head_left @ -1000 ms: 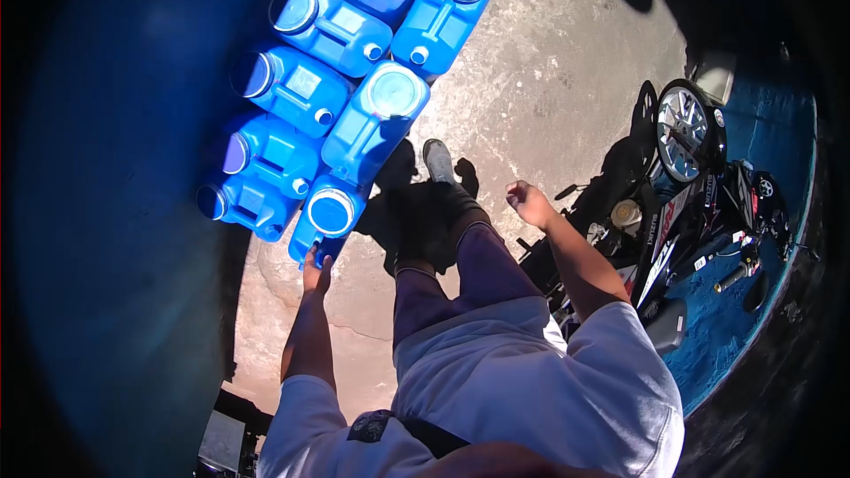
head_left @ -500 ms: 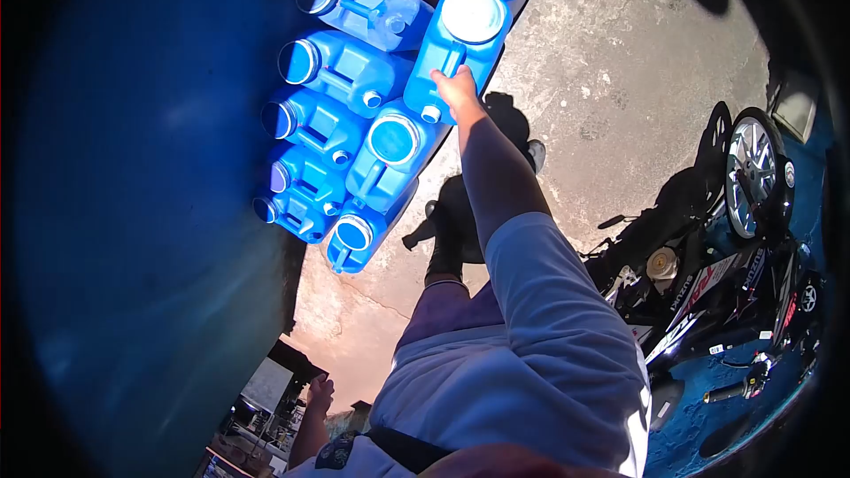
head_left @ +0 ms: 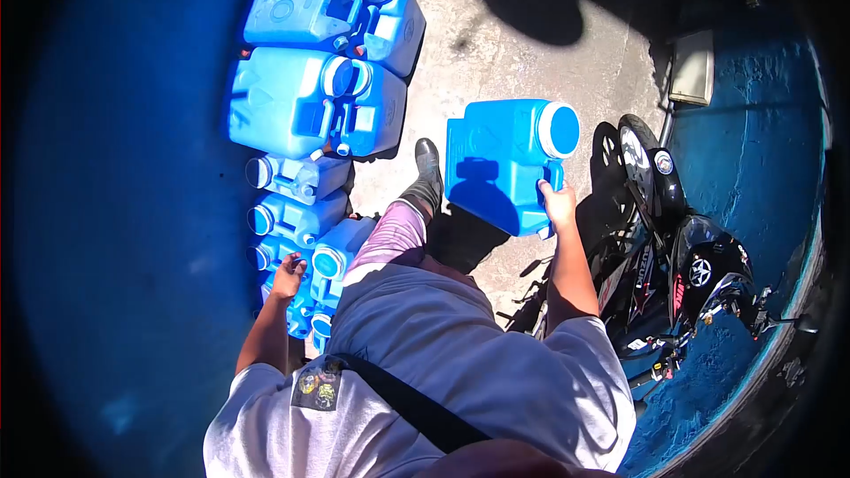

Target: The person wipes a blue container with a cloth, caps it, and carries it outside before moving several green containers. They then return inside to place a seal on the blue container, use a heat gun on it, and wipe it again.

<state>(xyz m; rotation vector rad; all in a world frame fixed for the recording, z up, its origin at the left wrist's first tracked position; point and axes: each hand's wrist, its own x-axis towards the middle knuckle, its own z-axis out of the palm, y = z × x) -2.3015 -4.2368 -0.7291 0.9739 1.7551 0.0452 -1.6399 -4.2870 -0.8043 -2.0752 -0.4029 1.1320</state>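
Observation:
A blue water jug (head_left: 496, 155) with a round white cap hangs off the floor on the right, its handle gripped by my right hand (head_left: 558, 204). The jug lies tilted on its side in the view, and my shadow falls across it. On the left, my left hand (head_left: 289, 276) is held out in front of the lower stacked jugs. Its fingers look partly curled, and nothing shows in them. Whether it touches a jug behind it cannot be told.
Blue jugs (head_left: 274, 102) stand stacked on the left beside a dark blue wall (head_left: 133, 212). My booted foot (head_left: 428, 164) is on the concrete floor (head_left: 478, 44). A black motorcycle (head_left: 655, 265) is parked at the right, near a pale box (head_left: 692, 68).
My right hand has lifted the jug off the row and carried it to the right. My left hand has come up beside the jugs. The view has turned and shifted.

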